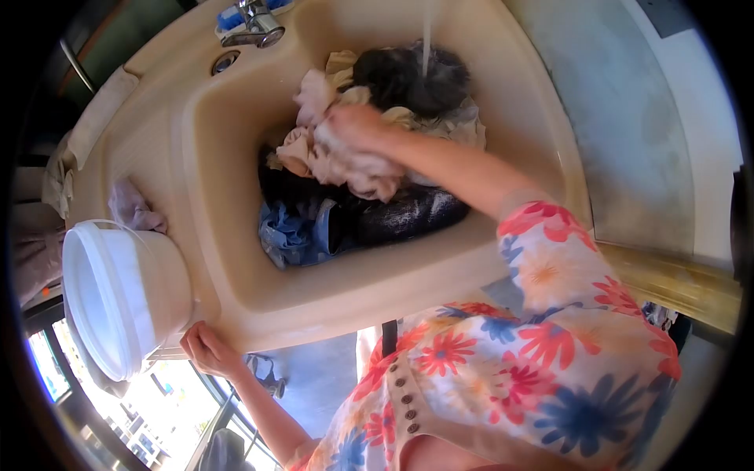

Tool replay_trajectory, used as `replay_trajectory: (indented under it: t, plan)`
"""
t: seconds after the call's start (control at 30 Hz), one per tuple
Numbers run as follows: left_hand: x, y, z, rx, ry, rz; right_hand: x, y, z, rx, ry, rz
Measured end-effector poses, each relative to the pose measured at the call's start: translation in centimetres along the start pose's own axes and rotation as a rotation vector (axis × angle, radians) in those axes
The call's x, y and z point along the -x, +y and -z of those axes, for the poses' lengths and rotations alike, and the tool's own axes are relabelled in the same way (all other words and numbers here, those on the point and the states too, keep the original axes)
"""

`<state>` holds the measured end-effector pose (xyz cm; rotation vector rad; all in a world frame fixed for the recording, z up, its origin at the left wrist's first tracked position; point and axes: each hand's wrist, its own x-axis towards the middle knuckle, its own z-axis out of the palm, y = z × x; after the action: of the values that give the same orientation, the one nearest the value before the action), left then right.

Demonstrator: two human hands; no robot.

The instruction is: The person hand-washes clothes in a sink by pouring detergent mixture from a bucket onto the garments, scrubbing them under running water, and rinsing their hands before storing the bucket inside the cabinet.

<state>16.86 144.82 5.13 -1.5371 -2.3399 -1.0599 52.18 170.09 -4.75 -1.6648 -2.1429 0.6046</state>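
My right hand (pixel 353 128) is closed on a light pink cloth (pixel 357 169) in the beige sink (pixel 228 267); motion blurs the fingers. Around that cloth lie wet clothes: a black one (pixel 412 78) under a stream of water, a dark shiny one (pixel 412 214) and a blue one (pixel 294 231). My left hand (pixel 208 348) rests at the sink's front edge, below the white bucket (pixel 161 290), its fingers curled. Whether anything is between those fingers is hidden.
A chrome tap (pixel 255 31) stands on the sink's back rim beside a blue brush (pixel 230 17). A mauve cloth (pixel 135 206) lies on the drainboard behind the bucket. A pale panel (pixel 620 118) borders the sink on the right.
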Motion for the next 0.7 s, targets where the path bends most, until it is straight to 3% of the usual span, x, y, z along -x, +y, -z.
replay_trajectory:
  t: [0.03, 0.07, 0.17, 0.27, 0.33, 0.37, 0.4, 0.43, 0.5, 0.53, 0.63, 0.7]
  plan:
    - [0.0, 0.0, 0.0, 0.002, 0.0, -0.01, 0.4, -1.8, -0.9, 0.168, -0.067, 0.075]
    - [0.1, 0.0, -0.1, 0.001, -0.001, -0.018, 1.3, -3.3, -1.6, 0.134, 0.02, 0.157]
    - [0.2, 0.6, 0.2, -0.003, -0.005, -0.005, 2.3, -5.4, -2.3, 0.082, -0.154, 0.129]
    - [0.0, 0.7, 0.3, -0.025, -0.005, -0.039, 4.5, -3.9, -0.2, -0.067, -0.012, 0.211]
    - [0.0, 0.3, 0.1, -0.011, 0.004, -0.053, 6.3, 0.2, 3.7, -0.254, 0.154, 0.112]
    - [-0.1, -0.2, -0.1, 0.012, 0.008, -0.046, 6.9, 4.3, 3.3, -0.357, 0.209, -0.202]
    - [0.1, -0.5, -0.1, 0.034, 0.009, -0.04, 8.6, 8.7, 3.6, -0.097, 0.187, -0.235]
    - [0.2, -0.4, -0.2, 0.034, 0.005, -0.031, 10.8, 11.6, 4.7, 0.163, -0.084, -0.334]
    - [0.0, 0.1, 0.1, 0.024, 0.008, -0.011, 13.3, 18.8, 5.4, 0.299, -0.19, -0.165]
    - [0.0, 0.2, 0.1, 0.04, 0.007, 0.011, 12.1, 19.9, 6.1, 0.382, -0.207, -0.036]
    - [-0.1, 0.2, 0.0, 0.086, -0.019, 0.033, 5.3, 19.1, 6.9, 0.577, -0.435, -0.392]
    - [-0.1, -0.2, -0.1, 0.105, -0.014, 0.027, 4.8, 16.8, 5.7, 0.621, -0.314, -0.357]
